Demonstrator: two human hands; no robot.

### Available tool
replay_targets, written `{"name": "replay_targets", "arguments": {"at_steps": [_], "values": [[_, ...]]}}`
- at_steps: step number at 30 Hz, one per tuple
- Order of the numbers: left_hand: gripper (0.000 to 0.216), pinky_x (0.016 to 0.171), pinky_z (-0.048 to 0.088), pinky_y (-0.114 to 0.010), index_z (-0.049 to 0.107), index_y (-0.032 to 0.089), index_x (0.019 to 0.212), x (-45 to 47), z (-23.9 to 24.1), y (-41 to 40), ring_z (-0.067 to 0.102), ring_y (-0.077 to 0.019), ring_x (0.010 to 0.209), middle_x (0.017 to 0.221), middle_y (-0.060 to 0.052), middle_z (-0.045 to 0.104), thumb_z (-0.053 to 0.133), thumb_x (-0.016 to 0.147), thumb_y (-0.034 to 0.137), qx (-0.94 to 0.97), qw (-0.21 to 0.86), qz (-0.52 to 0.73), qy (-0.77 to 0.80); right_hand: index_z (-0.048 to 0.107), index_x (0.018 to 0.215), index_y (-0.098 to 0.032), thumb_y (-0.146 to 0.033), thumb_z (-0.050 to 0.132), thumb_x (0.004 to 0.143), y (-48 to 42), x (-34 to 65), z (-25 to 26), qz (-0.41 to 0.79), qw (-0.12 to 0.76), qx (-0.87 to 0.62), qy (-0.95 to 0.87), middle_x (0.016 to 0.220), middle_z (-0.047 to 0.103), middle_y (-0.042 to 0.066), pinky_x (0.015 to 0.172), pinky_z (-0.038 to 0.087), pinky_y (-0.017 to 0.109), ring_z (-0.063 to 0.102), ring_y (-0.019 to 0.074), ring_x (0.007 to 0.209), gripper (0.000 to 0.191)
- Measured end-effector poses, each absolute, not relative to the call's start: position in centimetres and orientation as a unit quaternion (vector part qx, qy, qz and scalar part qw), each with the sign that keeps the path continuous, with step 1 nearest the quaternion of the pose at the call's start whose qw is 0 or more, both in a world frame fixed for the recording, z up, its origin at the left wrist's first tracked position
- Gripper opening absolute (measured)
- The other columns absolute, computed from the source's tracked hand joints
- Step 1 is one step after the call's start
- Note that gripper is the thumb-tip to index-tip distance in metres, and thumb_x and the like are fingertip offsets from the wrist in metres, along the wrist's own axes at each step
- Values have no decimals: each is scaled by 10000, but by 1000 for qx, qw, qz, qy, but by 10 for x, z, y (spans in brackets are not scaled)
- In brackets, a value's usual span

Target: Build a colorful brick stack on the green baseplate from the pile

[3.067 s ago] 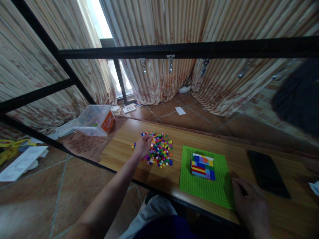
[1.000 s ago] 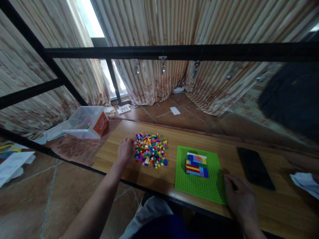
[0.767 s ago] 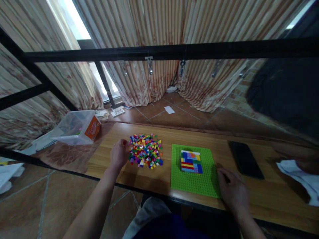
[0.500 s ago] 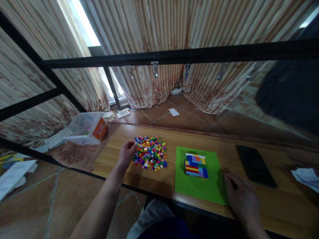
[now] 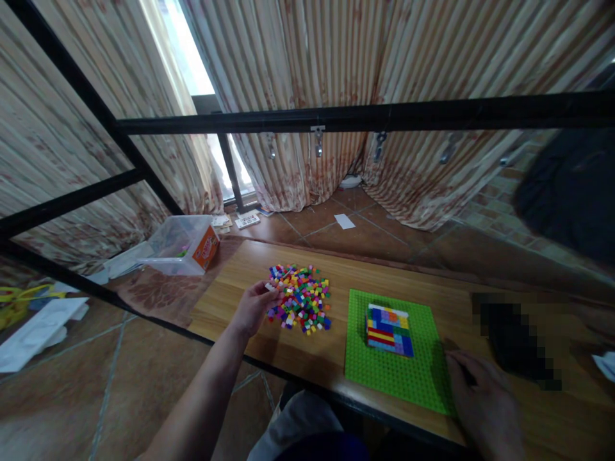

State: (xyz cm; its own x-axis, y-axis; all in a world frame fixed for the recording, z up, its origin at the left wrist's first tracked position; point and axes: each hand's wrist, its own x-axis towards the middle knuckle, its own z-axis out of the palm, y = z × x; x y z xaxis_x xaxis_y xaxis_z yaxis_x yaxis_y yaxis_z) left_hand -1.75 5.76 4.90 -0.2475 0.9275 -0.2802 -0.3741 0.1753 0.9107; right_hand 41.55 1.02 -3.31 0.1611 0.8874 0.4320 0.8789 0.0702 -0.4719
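Observation:
My left hand (image 5: 253, 308) is at the left side of a pile of small multicoloured toy bricks (image 5: 305, 301). Its thumb and fingers are pinched together at the bricks; what lies between them is too small to make out. A green baseplate (image 5: 365, 381) lies to the right of the pile. On it stands a low block of joined bricks (image 5: 388, 330) in blue, red, yellow, white and other colours. My right hand (image 5: 483, 397) rests with curled fingers against the baseplate's right edge, and its fingertips are partly hidden.
All this lies on a wooden table (image 5: 298, 358). A dark, pixelated object (image 5: 516, 342) lies right of my right hand, with white paper (image 5: 604, 365) beyond. A clear plastic box (image 5: 175, 253) with an orange label stands left of the table. A black metal bar (image 5: 346, 118) crosses ahead.
The view has shifted slightly, so everything sits a little further right. My left hand has moved a bit further into the brick pile's left edge. My right hand stays by the baseplate.

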Motion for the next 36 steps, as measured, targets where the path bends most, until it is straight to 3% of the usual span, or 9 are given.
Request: {"name": "replay_targets", "arguments": {"at_steps": [15, 25, 36], "values": [[238, 434, 434, -195, 536, 169, 667, -2, 37, 44, 531, -86, 422, 510, 72, 566, 740, 566, 238, 298, 476, 592, 578, 659, 890, -196, -584, 396, 843, 13, 425, -43, 9, 329, -679, -656, 966, 696, 123, 899, 483, 460, 634, 299, 926, 471], [126, 454, 371, -181, 565, 182, 631, 5, 25, 58, 487, -87, 477, 525, 61, 531, 669, 619, 252, 384, 404, 556, 616, 667, 859, -210, -592, 405, 821, 14, 428, -46, 11, 337, -676, -655, 953, 706, 122, 875, 487, 472, 646, 308, 891, 465], [224, 459, 355, -200, 555, 186, 600, 7, 37, 44, 458, -100, 472, 507, 43, 513, 609, 744, 349, 433, 391, 531, 615, 675, 857, -208, -601, 411, 823, 16, 435, -50, 18, 319, -678, -662, 929, 706, 116, 834, 491, 474, 643, 310, 859, 474]]}}
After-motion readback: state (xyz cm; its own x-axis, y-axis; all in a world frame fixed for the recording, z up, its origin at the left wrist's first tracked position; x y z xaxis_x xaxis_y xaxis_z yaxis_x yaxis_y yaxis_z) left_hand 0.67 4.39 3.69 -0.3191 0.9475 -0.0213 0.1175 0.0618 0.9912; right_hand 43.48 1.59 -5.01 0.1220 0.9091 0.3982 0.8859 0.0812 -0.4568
